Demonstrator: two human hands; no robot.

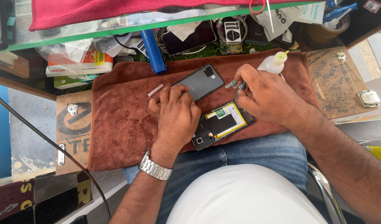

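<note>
An opened phone [223, 123] lies on a brown towel [120, 124] over my lap, its battery with yellow edging showing. My left hand [176, 112] rests curled on the phone's left end and holds it down. My right hand [263, 93] grips a thin metal tool [240, 88], its tip pointing down at the phone's upper edge. The grey back cover [203, 81] lies just beyond my left hand. A small grey strip [231, 84] lies next to the tool.
A small white squeeze bottle [273, 64] with a yellow tip lies behind my right hand. A blue handle [153, 52], another phone [188, 39] and packets crowd the shelf under a glass top. A white strip [155, 90] lies on the towel. A black cable [45, 139] crosses at left.
</note>
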